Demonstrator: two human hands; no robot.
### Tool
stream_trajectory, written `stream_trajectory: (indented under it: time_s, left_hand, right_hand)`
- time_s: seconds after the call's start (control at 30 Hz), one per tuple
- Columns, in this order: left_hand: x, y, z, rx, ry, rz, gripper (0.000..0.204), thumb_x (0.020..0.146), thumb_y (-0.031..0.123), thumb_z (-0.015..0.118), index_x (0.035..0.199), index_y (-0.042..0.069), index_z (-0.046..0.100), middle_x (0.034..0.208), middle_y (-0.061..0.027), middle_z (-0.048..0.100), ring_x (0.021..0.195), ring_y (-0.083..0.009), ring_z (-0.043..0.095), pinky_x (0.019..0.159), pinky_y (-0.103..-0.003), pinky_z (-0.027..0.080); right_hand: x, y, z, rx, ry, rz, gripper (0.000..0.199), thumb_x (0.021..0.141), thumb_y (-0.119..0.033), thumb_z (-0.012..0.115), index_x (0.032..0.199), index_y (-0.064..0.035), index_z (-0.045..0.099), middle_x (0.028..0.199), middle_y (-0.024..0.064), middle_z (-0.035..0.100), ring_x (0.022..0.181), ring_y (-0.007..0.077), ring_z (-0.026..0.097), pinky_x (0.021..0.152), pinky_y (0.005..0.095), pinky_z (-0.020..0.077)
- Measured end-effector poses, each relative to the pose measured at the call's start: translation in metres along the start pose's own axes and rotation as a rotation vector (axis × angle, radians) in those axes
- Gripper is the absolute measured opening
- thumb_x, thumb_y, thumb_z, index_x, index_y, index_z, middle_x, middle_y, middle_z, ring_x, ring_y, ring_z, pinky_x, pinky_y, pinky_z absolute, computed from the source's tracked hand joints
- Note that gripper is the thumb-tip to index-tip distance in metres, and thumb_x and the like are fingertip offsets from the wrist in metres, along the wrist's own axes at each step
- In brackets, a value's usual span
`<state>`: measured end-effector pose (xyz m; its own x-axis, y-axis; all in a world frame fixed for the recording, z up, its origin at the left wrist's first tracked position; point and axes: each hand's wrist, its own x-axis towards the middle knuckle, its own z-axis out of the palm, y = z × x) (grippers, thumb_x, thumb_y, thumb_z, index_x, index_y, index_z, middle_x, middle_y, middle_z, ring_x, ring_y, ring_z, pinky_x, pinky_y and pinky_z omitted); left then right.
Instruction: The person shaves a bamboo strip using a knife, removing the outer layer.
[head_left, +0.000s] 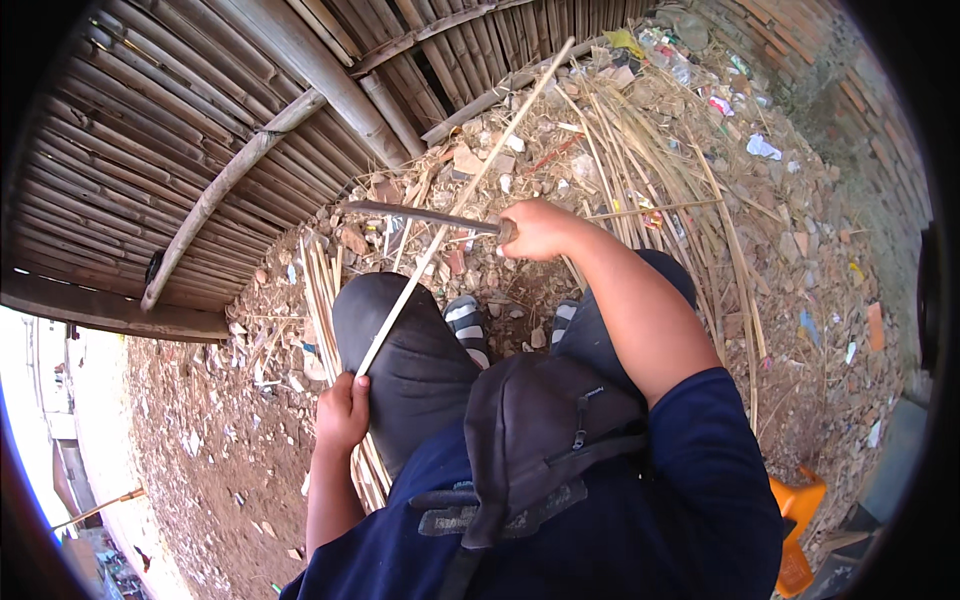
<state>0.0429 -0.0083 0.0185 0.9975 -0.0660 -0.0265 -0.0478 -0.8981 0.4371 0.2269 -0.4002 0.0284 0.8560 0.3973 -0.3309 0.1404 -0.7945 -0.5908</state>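
Note:
My left hand (343, 412) is closed around the lower end of a long pale bamboo strip (408, 290), which slants up and away to the right across my left thigh. In my right hand (537, 230) is the handle of a machete (425, 215); its dark blade points left and crosses the strip near the middle. Whether the edge bites into the strip I cannot tell. Beside my left leg lies a bundle of cut strips (322, 285), partly hidden by the leg. More long strips (640, 170) are spread on the ground beyond my right hand.
A bamboo wall (170, 150) with thick poles leans over the left and far side. Rubble and litter (800, 250) cover the ground toward a brick wall (870, 110) at right. Part of an orange plastic seat (795, 530) shows at lower right. A dark bag (540, 430) hangs on my chest.

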Motion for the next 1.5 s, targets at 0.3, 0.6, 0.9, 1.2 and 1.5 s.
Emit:
stream_trajectory:
  time_s: [0.3,0.6,0.9,1.2,1.5]
  left_hand:
    - [-0.006,0.009,-0.017,0.02,-0.109,-0.01,0.045,0.105,0.038,0.051,0.079,0.001,0.052,0.068,-0.0262,0.06,0.067,-0.0493,0.06,0.06,-0.055,0.045]
    - [-0.017,0.006,-0.013,-0.078,-0.197,-0.098,0.044,0.107,0.036,0.047,0.082,0.0,0.051,0.069,-0.0268,0.058,0.07,-0.0502,0.059,0.062,-0.053,0.045]
    - [-0.015,0.004,0.0,0.107,-0.06,0.013,0.041,0.104,0.033,0.053,0.077,0.003,0.05,0.062,-0.0242,0.058,0.06,-0.0482,0.06,0.055,-0.055,0.044]
    - [-0.012,0.006,-0.002,0.118,-0.036,0.017,0.041,0.102,0.034,0.057,0.075,0.004,0.048,0.06,-0.0223,0.058,0.059,-0.0461,0.06,0.054,-0.054,0.045]
    - [-0.007,-0.004,0.002,-0.047,-0.017,0.022,0.045,0.103,0.036,0.057,0.074,0.003,0.048,0.06,-0.0217,0.055,0.056,-0.0445,0.056,0.054,-0.049,0.043]
  right_hand:
    - [-0.027,-0.021,0.011,-0.16,0.067,-0.098,0.039,0.079,-0.029,0.076,0.11,-0.0063,0.072,0.101,0.0196,0.072,0.098,0.0383,0.069,0.086,0.0485,0.0555]
    - [-0.024,-0.004,-0.007,-0.207,0.172,-0.017,0.03,0.084,-0.033,0.074,0.098,-0.0071,0.07,0.089,0.0158,0.072,0.087,0.0355,0.071,0.078,0.0487,0.0562]
    - [-0.016,-0.02,0.019,-0.073,-0.103,-0.232,0.037,0.075,-0.032,0.083,0.098,-0.0061,0.069,0.087,0.014,0.071,0.083,0.0337,0.069,0.075,0.0443,0.0532]
    - [-0.007,0.003,0.026,-0.148,0.075,-0.109,0.036,0.079,-0.031,0.079,0.104,-0.0065,0.07,0.092,0.0176,0.071,0.093,0.0372,0.069,0.08,0.0481,0.0541]
    - [0.003,0.017,-0.004,0.079,-0.072,0.077,0.037,0.083,-0.034,0.078,0.097,-0.0012,0.068,0.093,0.0188,0.069,0.097,0.0324,0.069,0.087,0.0436,0.0524]
